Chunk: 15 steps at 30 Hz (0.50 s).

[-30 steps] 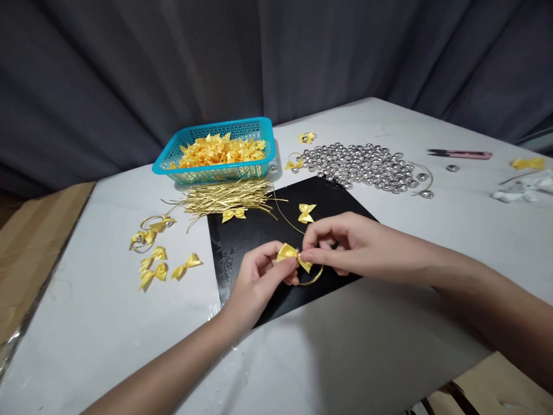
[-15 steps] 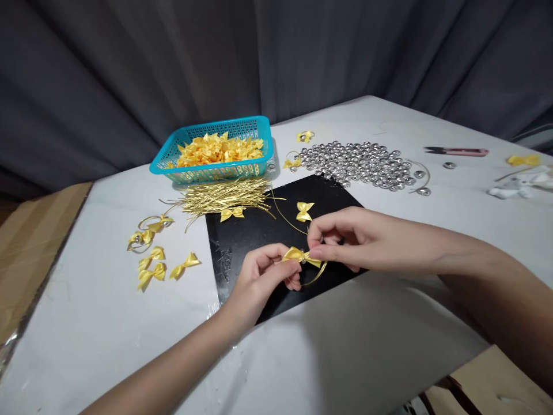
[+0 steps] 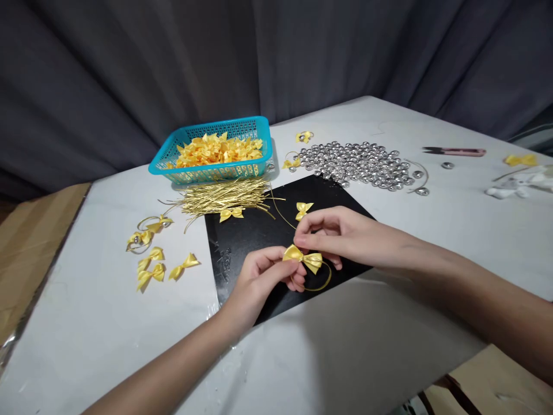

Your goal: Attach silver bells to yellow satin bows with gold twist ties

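Status: right hand (image 3: pixel 332 233) relocated to knot of yellow bow (image 3: pixel 303 258)

I see the right hand has moved left off the wing and now pinches at the knot. The gold wire loop (image 3: pixel 323 281) hangs just below, apparently mid-fastening. The left hand (image 3: pixel 263 276) stays pinched on the left wing, above the black mat (image 3: pixel 254 230).

White scraps (image 3: pixel 516 185) cut by right edge, wire (image 3: pixel 327 279) ends behind fingers (image 3: pixel 295 282)
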{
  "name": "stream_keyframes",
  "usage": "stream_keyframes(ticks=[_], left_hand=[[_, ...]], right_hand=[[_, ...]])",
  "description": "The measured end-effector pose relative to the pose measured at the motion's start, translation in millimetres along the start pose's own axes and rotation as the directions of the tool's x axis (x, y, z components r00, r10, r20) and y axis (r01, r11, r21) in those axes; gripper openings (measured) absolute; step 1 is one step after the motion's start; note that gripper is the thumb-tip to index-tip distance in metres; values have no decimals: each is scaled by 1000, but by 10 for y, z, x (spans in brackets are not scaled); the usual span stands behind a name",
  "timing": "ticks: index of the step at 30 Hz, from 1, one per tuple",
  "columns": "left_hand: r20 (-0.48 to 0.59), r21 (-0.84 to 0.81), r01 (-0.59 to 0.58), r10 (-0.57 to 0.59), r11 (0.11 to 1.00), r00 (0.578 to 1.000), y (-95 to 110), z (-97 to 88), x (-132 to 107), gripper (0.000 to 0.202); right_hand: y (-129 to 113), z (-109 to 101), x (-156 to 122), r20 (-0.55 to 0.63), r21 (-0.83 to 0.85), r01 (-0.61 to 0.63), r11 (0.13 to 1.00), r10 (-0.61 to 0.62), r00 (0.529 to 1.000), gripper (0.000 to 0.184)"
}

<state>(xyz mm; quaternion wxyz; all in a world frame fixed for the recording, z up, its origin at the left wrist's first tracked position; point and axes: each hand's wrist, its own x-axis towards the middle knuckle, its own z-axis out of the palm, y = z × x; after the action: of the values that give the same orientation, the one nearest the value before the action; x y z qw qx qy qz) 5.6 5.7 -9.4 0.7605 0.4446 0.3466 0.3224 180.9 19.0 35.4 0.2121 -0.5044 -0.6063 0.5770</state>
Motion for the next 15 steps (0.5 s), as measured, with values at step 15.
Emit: stream_keyframes(ticks=[15], left_hand=[[-115, 99, -61, 72, 993, 991, -18, 64, -7, 32]], right_hand=[[-27, -95, -66, 63, -189, 23, 982, -11, 998, 25]])
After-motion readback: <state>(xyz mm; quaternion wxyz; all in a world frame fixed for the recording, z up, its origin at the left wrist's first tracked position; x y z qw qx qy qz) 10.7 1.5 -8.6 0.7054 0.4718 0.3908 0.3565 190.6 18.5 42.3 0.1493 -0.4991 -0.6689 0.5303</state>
